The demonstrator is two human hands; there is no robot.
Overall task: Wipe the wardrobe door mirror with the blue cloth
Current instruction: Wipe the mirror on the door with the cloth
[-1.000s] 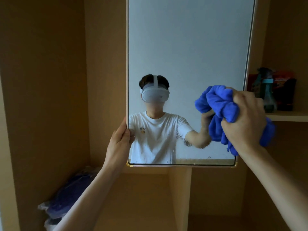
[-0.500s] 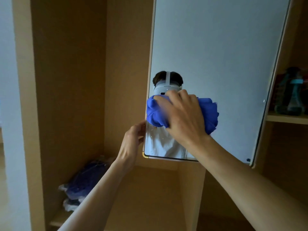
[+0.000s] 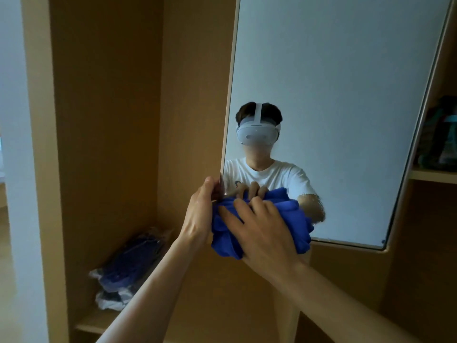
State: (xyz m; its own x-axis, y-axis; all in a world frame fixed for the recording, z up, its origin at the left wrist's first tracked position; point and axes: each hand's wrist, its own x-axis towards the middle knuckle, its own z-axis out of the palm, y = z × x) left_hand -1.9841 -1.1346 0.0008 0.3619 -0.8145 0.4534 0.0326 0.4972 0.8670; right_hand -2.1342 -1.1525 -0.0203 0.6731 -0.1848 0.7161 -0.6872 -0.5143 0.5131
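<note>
blue cloth [image 3: 259, 226] now lower, at mirror [image 3: 333, 107] bottom-left corner; right hand [image 3: 262, 233] clutching it, left hand [image 3: 200, 214] still gripping edge.

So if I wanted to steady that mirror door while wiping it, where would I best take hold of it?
Probably the bare left edge, low down, reached from the left. The mirror door stands open with that edge free, thin enough to pinch; the left hand grips it there. The right hand presses the blue cloth on the lower left corner, so holding beside it braces the push.
</note>
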